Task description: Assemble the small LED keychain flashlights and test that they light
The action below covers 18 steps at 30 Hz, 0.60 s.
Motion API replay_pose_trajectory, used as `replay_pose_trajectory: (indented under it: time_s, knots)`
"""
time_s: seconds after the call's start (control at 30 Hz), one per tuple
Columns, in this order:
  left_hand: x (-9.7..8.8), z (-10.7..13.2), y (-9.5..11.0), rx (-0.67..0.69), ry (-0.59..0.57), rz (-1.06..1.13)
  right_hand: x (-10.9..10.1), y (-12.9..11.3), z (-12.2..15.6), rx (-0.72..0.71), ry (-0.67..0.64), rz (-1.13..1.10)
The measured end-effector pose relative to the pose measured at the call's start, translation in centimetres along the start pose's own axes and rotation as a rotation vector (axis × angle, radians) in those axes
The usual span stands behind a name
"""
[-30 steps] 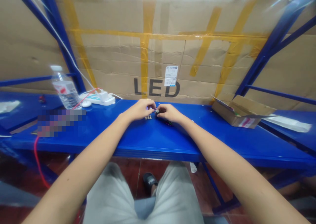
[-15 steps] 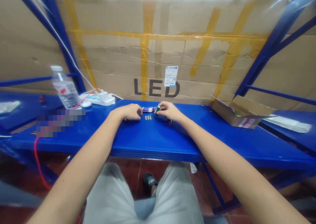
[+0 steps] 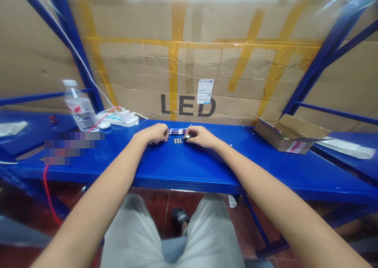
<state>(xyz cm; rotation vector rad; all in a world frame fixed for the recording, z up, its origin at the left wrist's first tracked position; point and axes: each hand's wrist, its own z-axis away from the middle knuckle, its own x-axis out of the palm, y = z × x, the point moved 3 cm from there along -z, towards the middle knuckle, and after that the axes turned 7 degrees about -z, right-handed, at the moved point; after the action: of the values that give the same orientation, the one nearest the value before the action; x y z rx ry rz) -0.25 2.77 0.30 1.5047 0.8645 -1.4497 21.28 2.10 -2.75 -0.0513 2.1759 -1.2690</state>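
Note:
Both of my hands rest far out on the blue bench (image 3: pixel 183 165). My left hand (image 3: pixel 155 134) is curled into a loose fist on the bench top, and what it holds, if anything, is hidden. My right hand (image 3: pixel 198 135) has its fingers pinched on a small shiny piece right beside a cluster of small silver button-like parts (image 3: pixel 177 141). Between the two hands, a little farther back, lies a row of thin purple cylinders (image 3: pixel 177 131).
A water bottle (image 3: pixel 77 106) and a white power strip (image 3: pixel 118 118) with a red cable stand at the back left. An open cardboard box (image 3: pixel 288 134) sits at the right. A taped cardboard sheet marked LED (image 3: pixel 189 63) closes the back. My knees are below the bench.
My hands, joined over the small parts a second ago, have come apart. The left drew back to the left as a fist, uncovering the purple cylinders; the right lowered toward the silver parts.

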Motion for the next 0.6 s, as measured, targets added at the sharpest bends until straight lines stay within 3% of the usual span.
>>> replay_pose_trajectory:
  time_s: [0.2, 0.43, 0.6]
  knots:
    - [0.5, -0.4, 1.2, 0.107, 0.092, 0.046, -0.1, -0.2, 0.0, 0.012, 0.013, 0.011]
    - [0.2, -0.4, 0.6, 0.127, 0.138, 0.072, -0.2, -0.2, 0.1, 0.018, 0.017, 0.017]
    - [0.3, -0.1, 0.3, 0.061, 0.048, -0.006, -0.1, -0.3, 0.1, 0.031, 0.011, -0.019]
